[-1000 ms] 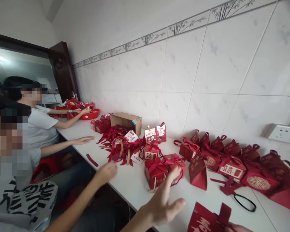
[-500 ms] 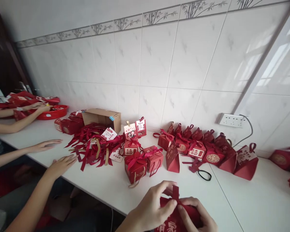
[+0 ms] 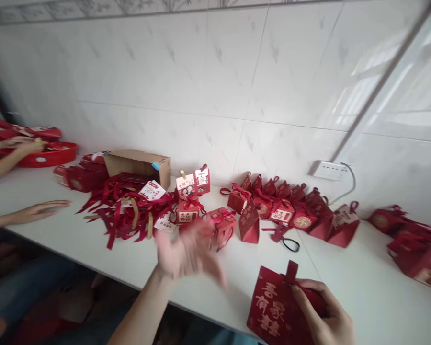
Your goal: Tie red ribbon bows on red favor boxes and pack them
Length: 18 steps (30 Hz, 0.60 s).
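My right hand (image 3: pixel 325 311) pinches the top of a red gift box (image 3: pixel 267 306) with gold lettering and a ribbon tab, low at the right. My left hand (image 3: pixel 188 254) is off that box, blurred, its fingers spread over the table's front part. Behind it, and partly covered by it, are red boxes with bows, such as a box (image 3: pixel 225 225) just to its right. A heap of dark red ribbons (image 3: pixel 124 215) with white tags lies to the left of my left hand.
Rows of finished-looking red boxes (image 3: pixel 303 215) stand along the wall. A cardboard box (image 3: pixel 138 160), a red basin (image 3: pixel 53 155) and a power strip (image 3: pixel 332 170) are also there. A co-worker's hand (image 3: pixel 39 211) rests at the left table edge. A black loop (image 3: pixel 290 245) lies near the middle.
My left hand has let go of the red gift box and moved left and up. My right hand keeps hold of it. The view has shifted right; one co-worker's hand is no longer seen.
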Tool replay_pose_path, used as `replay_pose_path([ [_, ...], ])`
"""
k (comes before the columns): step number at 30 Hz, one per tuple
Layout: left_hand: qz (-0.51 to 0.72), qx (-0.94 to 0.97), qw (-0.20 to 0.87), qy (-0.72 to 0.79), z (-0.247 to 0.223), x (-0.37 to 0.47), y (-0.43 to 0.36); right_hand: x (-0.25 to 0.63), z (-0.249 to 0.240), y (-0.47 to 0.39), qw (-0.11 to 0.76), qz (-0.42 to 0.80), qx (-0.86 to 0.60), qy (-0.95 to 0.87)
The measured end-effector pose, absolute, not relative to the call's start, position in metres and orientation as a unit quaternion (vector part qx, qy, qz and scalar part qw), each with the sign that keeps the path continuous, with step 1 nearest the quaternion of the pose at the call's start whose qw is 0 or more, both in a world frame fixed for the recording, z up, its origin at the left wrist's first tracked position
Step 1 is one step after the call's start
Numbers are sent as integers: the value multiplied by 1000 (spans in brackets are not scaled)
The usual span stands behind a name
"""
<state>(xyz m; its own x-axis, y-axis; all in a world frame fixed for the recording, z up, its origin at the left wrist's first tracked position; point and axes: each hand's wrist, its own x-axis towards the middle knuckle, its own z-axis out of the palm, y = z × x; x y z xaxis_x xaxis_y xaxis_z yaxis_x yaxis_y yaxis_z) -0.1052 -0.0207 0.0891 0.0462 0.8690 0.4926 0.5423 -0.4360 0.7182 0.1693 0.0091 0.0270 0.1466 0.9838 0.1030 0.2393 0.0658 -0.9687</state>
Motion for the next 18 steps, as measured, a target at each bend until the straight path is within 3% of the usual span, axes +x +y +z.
replay_pose_path([
  [3, 582, 600, 344, 428, 70, -99, -11, 173, 23, 7, 509, 367, -561, -540],
  [6, 463, 615, 495, 402, 45, -76, -20, 170, 18, 5, 533, 357, -553, -532],
  [10, 506, 623, 373, 465, 31, -45, -29, 157, 24, 5, 514, 342, -505, -603],
  [18, 519, 649, 290, 475, 56, -37, -21, 125, 57, 4, 483, 442, -430, -622],
])
